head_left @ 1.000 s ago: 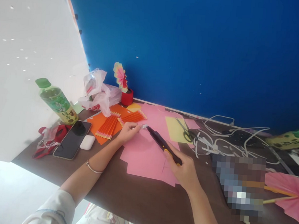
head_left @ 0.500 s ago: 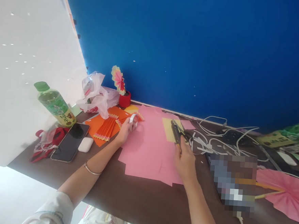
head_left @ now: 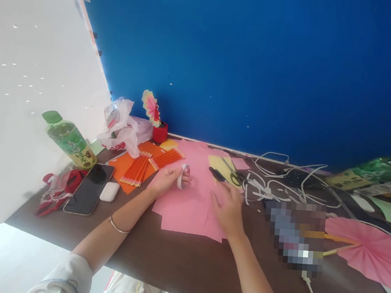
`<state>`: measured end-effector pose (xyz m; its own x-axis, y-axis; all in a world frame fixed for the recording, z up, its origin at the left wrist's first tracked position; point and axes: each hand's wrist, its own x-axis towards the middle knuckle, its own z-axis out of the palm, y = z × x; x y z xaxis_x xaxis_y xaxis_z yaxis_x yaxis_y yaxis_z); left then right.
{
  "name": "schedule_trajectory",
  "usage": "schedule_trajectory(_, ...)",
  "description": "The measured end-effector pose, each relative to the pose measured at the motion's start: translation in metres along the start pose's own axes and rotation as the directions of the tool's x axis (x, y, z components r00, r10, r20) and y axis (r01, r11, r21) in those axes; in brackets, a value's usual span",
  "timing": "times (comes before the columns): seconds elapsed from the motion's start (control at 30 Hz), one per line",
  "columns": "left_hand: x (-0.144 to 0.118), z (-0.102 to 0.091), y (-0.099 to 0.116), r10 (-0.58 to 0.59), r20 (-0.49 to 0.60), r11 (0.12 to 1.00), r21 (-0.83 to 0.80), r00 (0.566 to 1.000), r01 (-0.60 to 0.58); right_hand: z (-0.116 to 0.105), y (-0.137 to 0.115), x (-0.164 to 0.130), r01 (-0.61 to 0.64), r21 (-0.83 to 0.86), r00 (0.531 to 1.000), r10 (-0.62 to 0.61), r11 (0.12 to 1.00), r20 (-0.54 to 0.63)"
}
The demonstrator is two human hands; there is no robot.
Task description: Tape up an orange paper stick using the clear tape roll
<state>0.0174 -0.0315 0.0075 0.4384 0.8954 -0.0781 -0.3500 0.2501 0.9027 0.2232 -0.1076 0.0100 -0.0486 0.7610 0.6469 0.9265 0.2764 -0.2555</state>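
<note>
My left hand (head_left: 168, 180) is closed around a small tape roll (head_left: 182, 176), holding it just above the pink paper (head_left: 191, 204) on the worktop (head_left: 180, 261). My right hand (head_left: 228, 207) is released, fingers loosely spread over the paper's right edge. The black utility knife (head_left: 217, 174) lies just beyond it on the yellow sheet (head_left: 219, 164), beside the scissors (head_left: 233, 175).
</note>
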Motion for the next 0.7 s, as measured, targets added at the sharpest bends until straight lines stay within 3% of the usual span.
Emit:
schedule_trajectory(0.07,-0.003,0.007,-0.003,-0.008,0.061,1.0,0.02,0.998,0.007,0.003,-0.017,-0.001,0.119,0.206,0.993,-0.12,0.971,-0.007)
schedule_trajectory(0.13,-0.007,0.014,-0.006,0.032,0.119,0.992,0.117,0.992,-0.046,0.007,-0.029,-0.002,0.213,0.275,0.977,-0.21,0.938,-0.04)
schedule_trajectory(0.3,-0.012,0.025,-0.005,0.145,0.237,0.903,0.364,0.961,-0.226,0.009,-0.031,-0.004,0.301,0.208,0.953,-0.292,0.931,-0.076)
schedule_trajectory(0.53,-0.012,0.032,-0.008,0.137,0.174,0.871,0.447,0.975,-0.202,0.001,-0.02,-0.002,0.407,0.117,0.913,-0.403,0.906,-0.063)
schedule_trajectory(0.7,-0.013,0.034,-0.008,0.134,0.197,0.866,0.454,0.971,-0.211,0.0,-0.019,0.0,0.472,0.086,0.882,-0.469,0.877,-0.052)
